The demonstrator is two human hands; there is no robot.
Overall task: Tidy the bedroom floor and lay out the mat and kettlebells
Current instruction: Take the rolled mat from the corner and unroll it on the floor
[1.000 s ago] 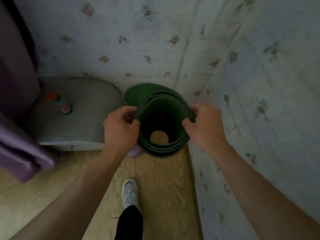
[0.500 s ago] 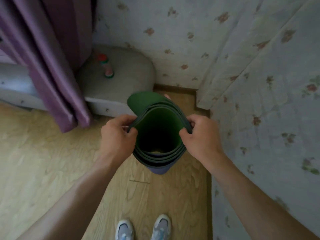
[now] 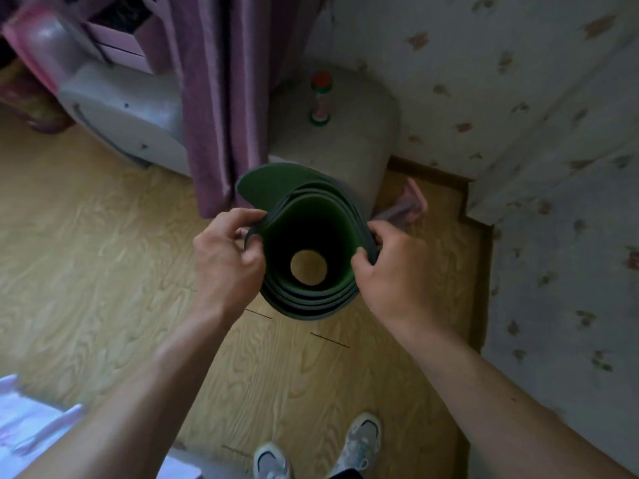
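Observation:
I look straight down into a rolled dark green mat (image 3: 304, 219) held upright over the wooden floor (image 3: 103, 271); the floor shows through its hollow core. My left hand (image 3: 226, 261) pinches the roll's left rim with fingers and thumb. My right hand (image 3: 390, 267) grips the right rim the same way. A loose flap of the mat curls out at the top left of the roll. No kettlebells are in view.
A grey rounded stool or pouffe (image 3: 345, 140) with a red-capped bottle (image 3: 320, 98) stands just behind the mat. A purple curtain (image 3: 221, 98) hangs to its left. A pink cloth (image 3: 404, 205) lies by the floral wall (image 3: 553, 167). My shoes (image 3: 363, 440) are below.
The view has swung left and back from the corner, showing more floor and curtain. The mat stays gripped in both hands, with the floor showing through its core again.

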